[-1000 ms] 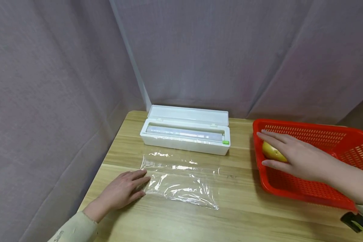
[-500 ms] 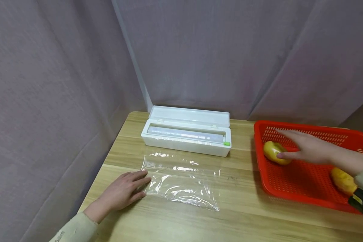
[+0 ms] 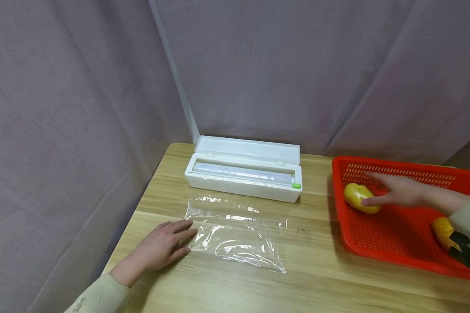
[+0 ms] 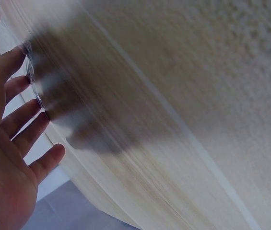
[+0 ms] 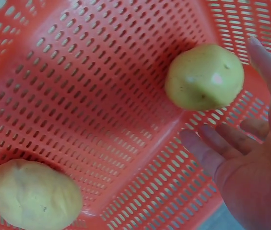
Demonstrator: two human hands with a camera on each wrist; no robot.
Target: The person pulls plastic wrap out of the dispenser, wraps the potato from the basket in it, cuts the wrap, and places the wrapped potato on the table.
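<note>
My left hand [image 3: 158,244] rests with its fingertips on the left edge of a clear sheet of cling film [image 3: 235,237] spread on the table. In the left wrist view its fingers [image 4: 27,132] are spread along the film's edge. My right hand [image 3: 405,191] reaches into a red basket [image 3: 405,259], beside a yellow potato [image 3: 358,198] at the left end. In the right wrist view the thumb and fingers stand apart around that potato [image 5: 205,76], with nothing between them. A second potato [image 5: 34,195] lies at the other end, partly under my sleeve in the head view.
Behind the film stands a white cling film box [image 3: 243,187], lid [image 3: 248,149] raised, with a roll [image 3: 243,171] inside and a green slider [image 3: 296,185] at its right. A grey curtain [image 3: 258,69] hangs along the table's back and left. The wooden table [image 3: 297,287] extends in front.
My right hand has drawn back from over the left potato to its right side, uncovering it. The second potato has come into view. My left hand stays on the film.
</note>
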